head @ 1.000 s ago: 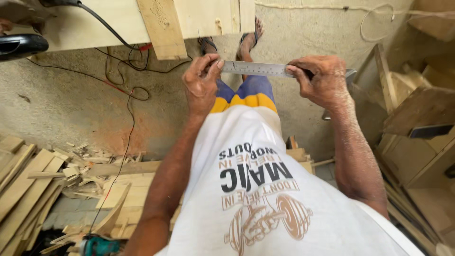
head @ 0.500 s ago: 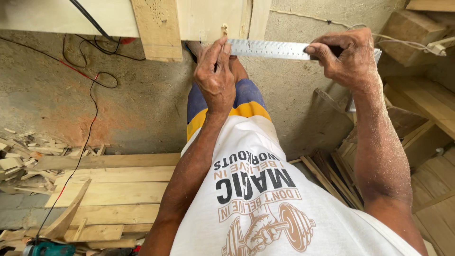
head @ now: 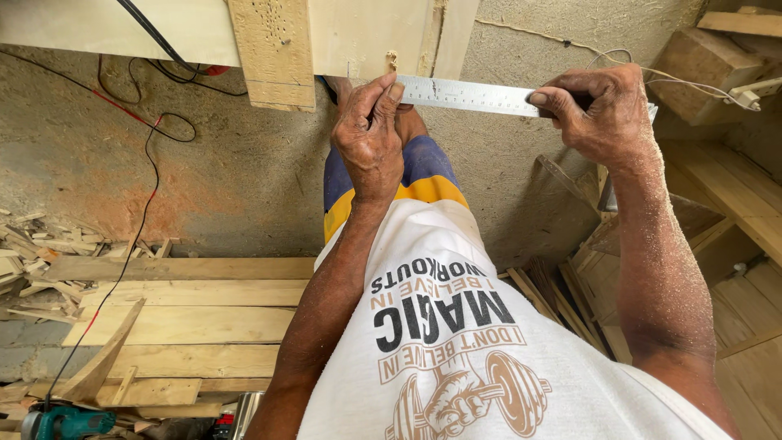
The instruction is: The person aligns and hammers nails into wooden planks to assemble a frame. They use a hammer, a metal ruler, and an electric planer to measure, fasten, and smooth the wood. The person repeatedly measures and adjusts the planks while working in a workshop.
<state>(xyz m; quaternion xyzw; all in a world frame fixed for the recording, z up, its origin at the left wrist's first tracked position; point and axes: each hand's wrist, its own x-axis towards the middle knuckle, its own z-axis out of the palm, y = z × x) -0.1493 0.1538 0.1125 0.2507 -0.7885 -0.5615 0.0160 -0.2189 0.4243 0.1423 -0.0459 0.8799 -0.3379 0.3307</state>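
A single steel ruler (head: 468, 95) — flat, narrow, silver-grey, with fine marks along its edge — lies level across the near edge of the pale wooden worktop (head: 358, 37), just above the person's knees. Both hands are on it. The left hand (head: 371, 134) sits at the ruler's left end, fingers (head: 383, 88) bunched together with the tips pressed against the ruler and the worktop's edge; whether they pinch something small there cannot be told. The right hand (head: 599, 110) is at the other end, fingers curled tight and clamped on the ruler, the thumb lying along its face. That forearm is dusted with sawdust. On the worktop, one darker plank (head: 273, 53) with small holes stands upright just left of the ruler. Two cables — one black (head: 151, 33), one red (head: 122, 122) — trail from the worktop down over the concrete floor (head: 204, 179). About four long boards (head: 191, 314) lie side by side on the floor at lower left, with a heap of scraps (head: 32, 261) beside them, and one teal power tool (head: 65, 424) shows in the bottom corner.
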